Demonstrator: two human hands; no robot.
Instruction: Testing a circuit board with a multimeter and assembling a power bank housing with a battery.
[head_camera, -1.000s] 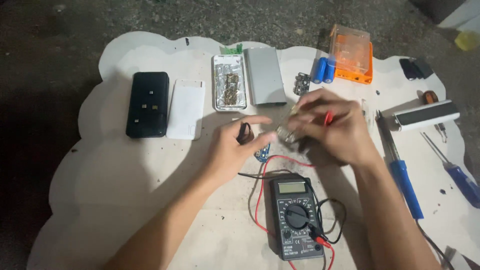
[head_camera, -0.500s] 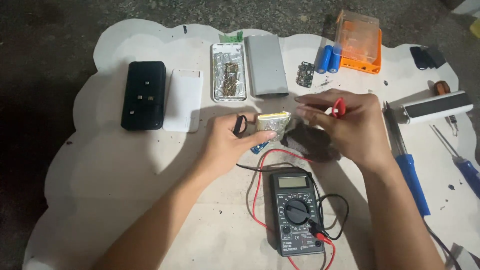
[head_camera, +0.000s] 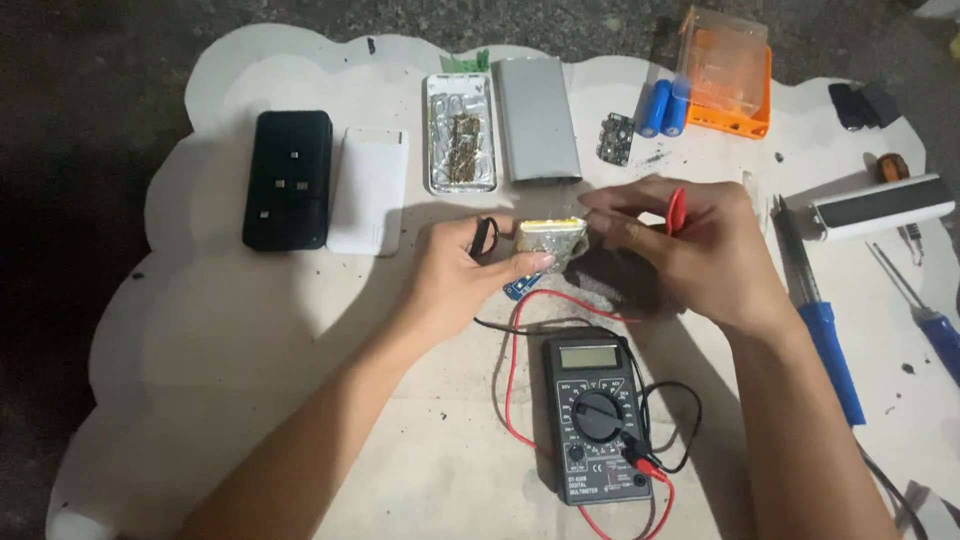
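Grip: left hand (head_camera: 455, 275) pinches the foil-wrapped battery pouch (head_camera: 551, 238) with a black probe (head_camera: 483, 237); right hand (head_camera: 700, 250) clenches a red probe (head_camera: 676, 211) at the pouch's far end. Pouch: held above the mat between both hands; likely light, soft-skinned, puncture-prone; hold by edges. Multimeter (head_camera: 597, 417): nearer the body

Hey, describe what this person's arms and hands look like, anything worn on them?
Both forearms are bare, with no sleeves in view. The left hand and the right hand wear no gloves, and no rings, watch or bracelet show. The fingers are uncovered, with short nails.
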